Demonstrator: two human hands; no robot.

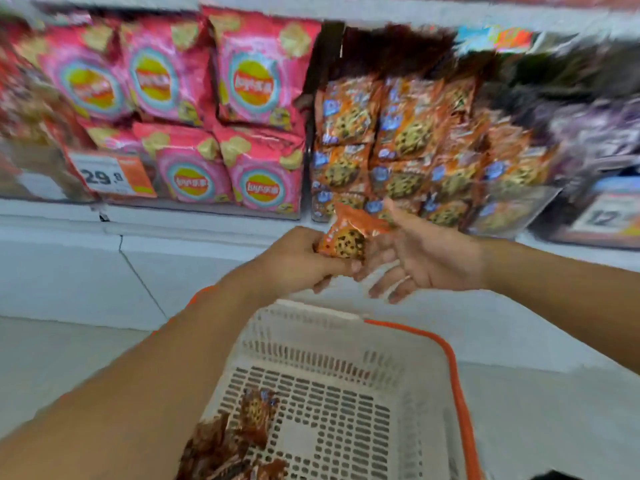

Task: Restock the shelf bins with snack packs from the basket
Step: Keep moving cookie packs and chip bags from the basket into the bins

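- The basket (pixel 346 368) at 6 o'clock holds a few cookie packs (pixel 239 438).
- Your left hand (pixel 298 261) grips one cookie pack (pixel 346 237) at centre.
- Your right hand (pixel 422 258), fingers loose, touches it; the cookie bin (pixel 415 147) sits at 1 o'clock.

You can read "29.8" on the orange price tag (pixel 112 174) at the shelf's left front edge, and "12" on the right tag (pixel 606 214).

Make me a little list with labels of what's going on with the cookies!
Held pack: cookie pack, gripped by left hand
Right hand: open, fingers beside the pack
Basket: white, orange rim, a few cookie packs left
Cookie bin: piled with matching packs
Neighbour bin: pink chip bags
Picture: blurry
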